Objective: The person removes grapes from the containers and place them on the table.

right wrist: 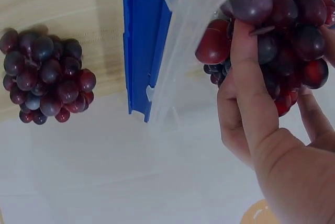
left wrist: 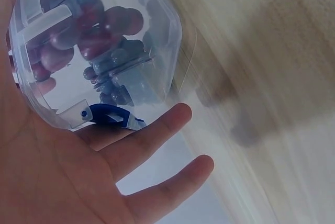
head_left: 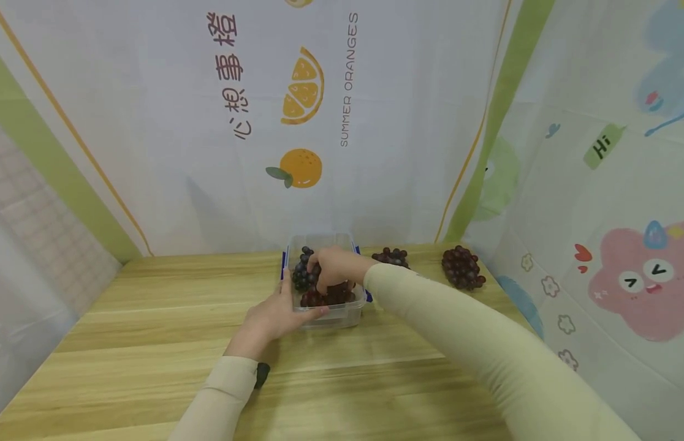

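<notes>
A clear plastic box (head_left: 342, 320) with blue clips stands on the table toward the back. My left hand (head_left: 271, 315) rests against its near left corner, thumb along the front rim. Its fingers (left wrist: 152, 140) extend fairly straight beside a blue clip (left wrist: 110, 114) in the left wrist view. My right hand (head_left: 339, 264) reaches into the box from above. In the right wrist view its fingers curl round a bunch of dark red grapes (right wrist: 285, 51). A blue-black grape bunch (head_left: 301, 277) lies at the box's left side; the right hand partly hides the contents.
Two more dark red grape bunches lie right of the box: one close by (head_left: 396, 257), partly behind the right forearm, and one near the table's right edge (head_left: 462, 267). The wooden table (head_left: 154, 343) meets printed cloths at the back and sides.
</notes>
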Motion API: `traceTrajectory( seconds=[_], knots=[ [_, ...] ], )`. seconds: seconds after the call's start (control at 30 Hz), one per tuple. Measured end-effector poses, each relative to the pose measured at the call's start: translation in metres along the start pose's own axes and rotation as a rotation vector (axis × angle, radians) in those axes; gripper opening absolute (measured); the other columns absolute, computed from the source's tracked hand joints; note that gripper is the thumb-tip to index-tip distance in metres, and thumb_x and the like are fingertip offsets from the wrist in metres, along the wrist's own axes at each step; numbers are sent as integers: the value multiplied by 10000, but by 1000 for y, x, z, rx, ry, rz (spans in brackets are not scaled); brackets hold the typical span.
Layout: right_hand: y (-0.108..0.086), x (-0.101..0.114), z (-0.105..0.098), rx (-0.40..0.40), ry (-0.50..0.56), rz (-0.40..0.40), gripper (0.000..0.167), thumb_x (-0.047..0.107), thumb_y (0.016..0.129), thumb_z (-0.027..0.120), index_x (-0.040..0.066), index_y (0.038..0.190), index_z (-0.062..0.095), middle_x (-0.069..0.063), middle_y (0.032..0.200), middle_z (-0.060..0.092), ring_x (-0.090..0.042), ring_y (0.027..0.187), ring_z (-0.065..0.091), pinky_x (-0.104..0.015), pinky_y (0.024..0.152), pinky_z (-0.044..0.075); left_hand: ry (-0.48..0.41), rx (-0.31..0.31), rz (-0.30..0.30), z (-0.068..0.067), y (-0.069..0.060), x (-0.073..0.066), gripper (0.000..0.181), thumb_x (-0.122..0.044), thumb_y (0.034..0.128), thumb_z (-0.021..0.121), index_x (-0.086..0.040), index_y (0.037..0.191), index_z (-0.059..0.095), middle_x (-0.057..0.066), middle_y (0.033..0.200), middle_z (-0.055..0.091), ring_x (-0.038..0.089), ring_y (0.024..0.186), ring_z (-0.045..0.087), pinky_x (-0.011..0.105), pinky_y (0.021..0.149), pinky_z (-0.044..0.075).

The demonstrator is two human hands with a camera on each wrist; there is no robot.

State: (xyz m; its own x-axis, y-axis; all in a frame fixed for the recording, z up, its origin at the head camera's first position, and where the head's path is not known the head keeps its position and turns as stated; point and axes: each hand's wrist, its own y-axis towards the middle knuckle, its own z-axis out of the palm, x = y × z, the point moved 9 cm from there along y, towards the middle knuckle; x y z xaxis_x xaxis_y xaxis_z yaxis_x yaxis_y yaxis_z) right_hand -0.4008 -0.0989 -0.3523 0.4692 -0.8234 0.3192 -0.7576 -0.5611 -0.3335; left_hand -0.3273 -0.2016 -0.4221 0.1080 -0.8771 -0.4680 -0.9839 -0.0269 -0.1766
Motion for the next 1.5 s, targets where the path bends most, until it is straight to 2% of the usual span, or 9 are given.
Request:
traceTrajectory(
  seconds=[0.33,0.6,0.83,1.03,1.27,1.5],
  knots=[
    [-11,8,-19,-25,-8,-22,608,109,946,765,195,1519,582,-100,1447,630,-209,863,699,-420,628,640,-8,-6,13,0,2,-1,1442,-964,809,540,-67,1695,-159,295,1723,262,447,1281,677,399,615,531],
    [-24,14,-41,-30,-35,-12,595,97,936,753,206,1498,591,-118,1414,629,-234,904,709,-401,639,647,-17,-8,22,0,3,-1,1450,-975,796,539,-81,1698,-161,286,1717,290,459,1400,594,487,790,592],
    [-37,18,-58,-37,-55,-16,604,97,953,737,227,1520,572,-108,1492,586,-212,839,690,-415,689,651,-6,-2,9,1,4,2,1438,-953,814,550,-75,1692,-176,290,1692,347,459,1388,603,453,724,575],
    [-47,22,-66,-67,-123,-55,570,127,952,759,215,1494,606,-95,1489,609,-196,853,631,-340,650,582,-5,5,-1,2,4,3,1428,-939,824,560,-77,1692,-178,303,1680,361,463,1326,644,416,656,547],
    [-54,23,-73,-86,-102,-66,575,131,954,750,214,1502,599,-100,1424,642,-208,847,639,-328,621,572,4,7,-4,3,5,5,1429,-948,821,549,-88,1691,-190,296,1693,337,459,1322,650,440,691,563],
    [-59,19,-74,-101,-37,-88,575,134,964,756,221,1507,589,-98,1437,627,-176,638,577,-350,574,546,0,7,-4,3,5,4,1440,-961,810,544,-91,1692,-191,299,1723,252,477,1322,642,441,678,557]
  ],
)
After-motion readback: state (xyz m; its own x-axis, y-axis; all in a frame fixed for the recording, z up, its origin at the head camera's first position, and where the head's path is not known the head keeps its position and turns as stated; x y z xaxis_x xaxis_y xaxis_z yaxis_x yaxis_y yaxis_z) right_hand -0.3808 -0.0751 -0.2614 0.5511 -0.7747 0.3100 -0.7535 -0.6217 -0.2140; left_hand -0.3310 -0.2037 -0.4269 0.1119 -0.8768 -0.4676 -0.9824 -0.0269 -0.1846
